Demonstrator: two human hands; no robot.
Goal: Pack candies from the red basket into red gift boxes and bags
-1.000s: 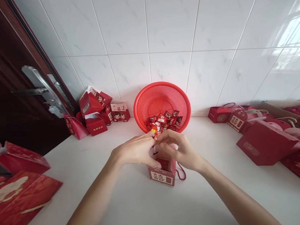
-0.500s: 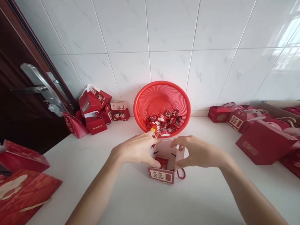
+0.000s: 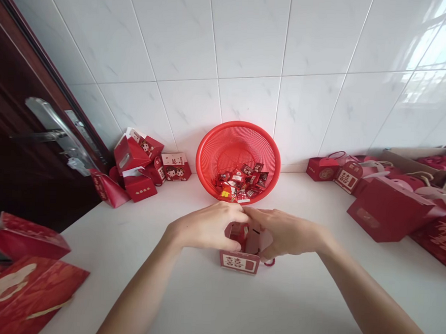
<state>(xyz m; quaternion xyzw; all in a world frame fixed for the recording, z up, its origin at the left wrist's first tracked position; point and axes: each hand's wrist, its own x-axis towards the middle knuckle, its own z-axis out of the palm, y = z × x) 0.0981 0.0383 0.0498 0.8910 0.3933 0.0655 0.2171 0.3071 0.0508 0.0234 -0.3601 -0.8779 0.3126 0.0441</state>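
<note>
A small red-and-white gift box (image 3: 239, 262) stands upright on the white table, its top open and its front marked with a printed character. Inside it a red packet (image 3: 239, 232) shows in part. My left hand (image 3: 209, 229) curls round the box's left and back edges, thumb at the front left corner. Round the right side bends my right hand (image 3: 292, 235), thumb near the front right corner, fingers over the back panel. The fingertips of both hands meet at the back rim, which they mostly hide. A dark red cord handle (image 3: 269, 262) sticks out at the right.
Behind my hands a red mesh basket (image 3: 240, 130) holds several wrapped sweets (image 3: 250, 180). Folded red boxes (image 3: 139, 185) stand back left beside a door (image 3: 9, 143). More red boxes (image 3: 387, 208) crowd the right, and large red gift bags (image 3: 36, 287) lie front left.
My hands have moved closer together over the box, and my right fingers now cover its back panel. The view has shifted slightly. The box stays in place.
</note>
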